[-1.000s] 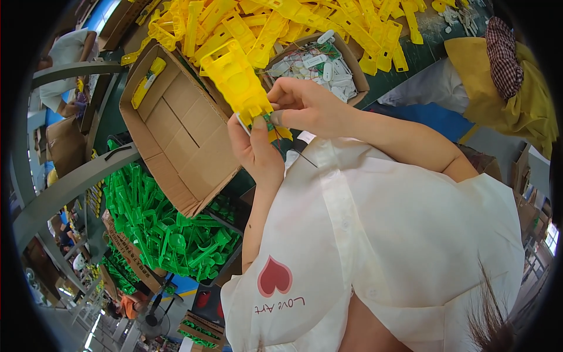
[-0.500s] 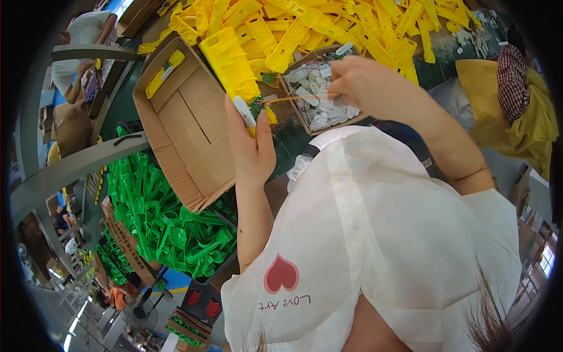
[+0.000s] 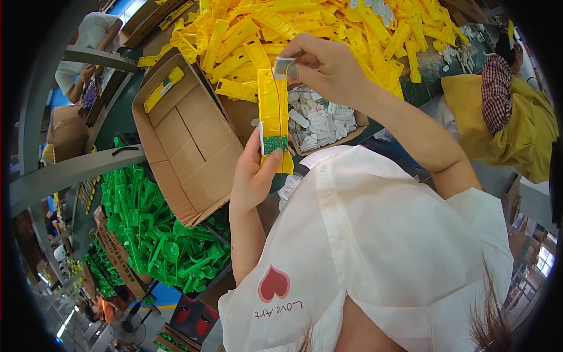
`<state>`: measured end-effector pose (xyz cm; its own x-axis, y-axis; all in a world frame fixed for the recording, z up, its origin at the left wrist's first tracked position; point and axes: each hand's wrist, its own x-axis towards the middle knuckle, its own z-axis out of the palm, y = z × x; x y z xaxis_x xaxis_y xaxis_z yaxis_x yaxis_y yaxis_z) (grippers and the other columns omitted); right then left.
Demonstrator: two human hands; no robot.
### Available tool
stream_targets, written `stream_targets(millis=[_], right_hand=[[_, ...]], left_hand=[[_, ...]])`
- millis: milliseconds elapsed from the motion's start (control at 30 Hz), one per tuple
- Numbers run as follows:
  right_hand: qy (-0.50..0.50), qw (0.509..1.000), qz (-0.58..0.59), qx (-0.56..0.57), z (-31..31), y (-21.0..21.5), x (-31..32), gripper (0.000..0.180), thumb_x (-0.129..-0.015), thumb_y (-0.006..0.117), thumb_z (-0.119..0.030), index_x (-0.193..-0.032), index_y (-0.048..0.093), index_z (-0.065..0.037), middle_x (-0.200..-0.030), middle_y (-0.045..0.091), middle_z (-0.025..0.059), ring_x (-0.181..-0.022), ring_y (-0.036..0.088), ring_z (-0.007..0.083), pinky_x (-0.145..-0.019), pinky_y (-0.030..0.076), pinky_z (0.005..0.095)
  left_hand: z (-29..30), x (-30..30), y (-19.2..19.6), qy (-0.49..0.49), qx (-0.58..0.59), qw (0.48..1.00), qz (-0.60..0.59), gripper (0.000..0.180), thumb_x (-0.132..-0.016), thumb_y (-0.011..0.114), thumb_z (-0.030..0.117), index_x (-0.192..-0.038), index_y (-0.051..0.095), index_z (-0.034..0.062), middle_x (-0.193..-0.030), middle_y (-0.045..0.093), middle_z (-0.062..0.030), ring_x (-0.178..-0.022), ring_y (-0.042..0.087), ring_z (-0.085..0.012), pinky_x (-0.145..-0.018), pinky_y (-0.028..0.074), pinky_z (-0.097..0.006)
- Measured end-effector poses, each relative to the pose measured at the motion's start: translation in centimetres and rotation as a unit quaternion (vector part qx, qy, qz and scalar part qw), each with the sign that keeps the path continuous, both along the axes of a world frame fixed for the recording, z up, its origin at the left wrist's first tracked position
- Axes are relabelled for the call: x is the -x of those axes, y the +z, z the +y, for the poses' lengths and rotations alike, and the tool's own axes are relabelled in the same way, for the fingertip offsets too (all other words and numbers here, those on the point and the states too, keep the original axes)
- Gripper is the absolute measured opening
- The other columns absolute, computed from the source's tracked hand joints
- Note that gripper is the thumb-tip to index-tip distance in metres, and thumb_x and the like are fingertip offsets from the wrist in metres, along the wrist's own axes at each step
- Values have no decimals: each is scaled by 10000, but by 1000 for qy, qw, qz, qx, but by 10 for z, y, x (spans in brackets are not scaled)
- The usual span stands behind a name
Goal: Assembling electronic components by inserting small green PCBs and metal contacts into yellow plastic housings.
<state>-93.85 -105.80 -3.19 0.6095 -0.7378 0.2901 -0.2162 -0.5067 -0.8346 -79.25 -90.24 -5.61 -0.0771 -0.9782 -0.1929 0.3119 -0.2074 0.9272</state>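
My left hand (image 3: 253,176) is closed around the lower end of a long yellow plastic casing (image 3: 271,102), its thumb by a small green circuit board (image 3: 274,144) on the casing. A white piece shows along the casing's left edge. Thin wires (image 3: 280,114) run from the board up along the casing. At the casing's top end, my right hand (image 3: 325,67) pinches a flat, pale grey, squarish piece (image 3: 284,66) with the wires reaching it. The hidden fingertips leave unclear whether this piece touches the casing.
Left of my hands sits a shallow cardboard box (image 3: 196,185) with a yellow part (image 3: 163,90) inside. A smaller box (image 3: 359,130) of white pieces is beside the casing. Yellow casings (image 3: 328,23) are heaped behind; green parts (image 3: 155,232) fill the lower left. Co-workers are nearby.
The casing has turned more upright, its board now facing me. My right hand moved left from over the white pieces to the casing's top, and the grey piece now shows in it.
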Motion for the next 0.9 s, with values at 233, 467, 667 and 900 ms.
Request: stream_targets(millis=[233,467,667,900], right_hand=[[-22,991,-86,99,4,-9,-2,128,-743,547,33,-865,558,-5,-830,601,79,-758,595,133,-645,495,227],[74,981,-31,177,4,-18,12,235,-721,573,23,-950,577,-31,-978,548,76,-780,561,133,-687,459,243],[78,987,7,-144,17,-35,18,165,-779,553,-75,-930,579,-14,-757,612,75,-728,566,94,-658,446,203],[128,879,-185,-421,35,-39,14,207,-822,557,-153,-942,575,15,-777,588,28,-684,544,82,-622,450,207]], left_hand=[[0,4,-6,-4,7,1000,-20,401,-836,440,40,-1222,339,6,-1035,514,-104,-839,533,-156,-707,449,-274],[0,5,-9,7,-15,995,98,365,-835,446,33,-1188,360,-5,-1027,522,-91,-829,536,-143,-726,441,-266],[3,7,-7,-31,27,987,154,345,-816,456,36,-1149,391,-30,-1013,521,-132,-800,546,-169,-645,477,-300],[6,4,-13,-33,31,989,139,334,-819,466,41,-1142,405,-22,-1015,521,-138,-800,543,-164,-674,470,-292]])
